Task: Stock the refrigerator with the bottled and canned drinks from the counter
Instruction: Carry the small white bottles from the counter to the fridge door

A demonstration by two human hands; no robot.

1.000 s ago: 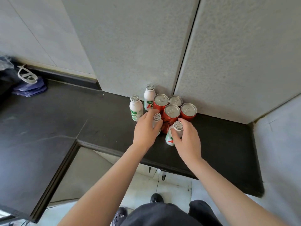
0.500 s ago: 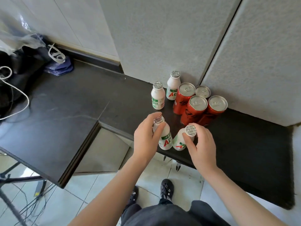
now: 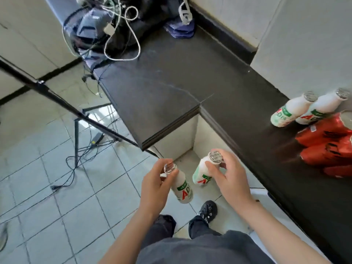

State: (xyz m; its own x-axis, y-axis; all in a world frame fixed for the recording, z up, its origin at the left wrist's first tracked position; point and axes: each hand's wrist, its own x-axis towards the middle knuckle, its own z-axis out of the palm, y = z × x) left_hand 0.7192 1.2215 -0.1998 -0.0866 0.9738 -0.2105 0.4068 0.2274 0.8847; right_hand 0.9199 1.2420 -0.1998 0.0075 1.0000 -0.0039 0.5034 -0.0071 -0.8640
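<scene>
My left hand grips a small white bottle by its neck, just below the foil cap. My right hand holds a second white bottle the same way. Both bottles hang in the air over the tiled floor, away from the black counter. Two more white bottles stand on the counter at the far right. Beside them are several red cans, partly cut off by the frame edge. No refrigerator is in view.
A black tripod leg slants across the floor at left, with cables trailing around it. A dark bag with tangled white cords lies on the counter's far end. My feet stand on light floor tiles by the counter.
Both hands lifted their bottles off the counter and carried them out over the floor. My view swung left, so the remaining drinks now sit at the right edge.
</scene>
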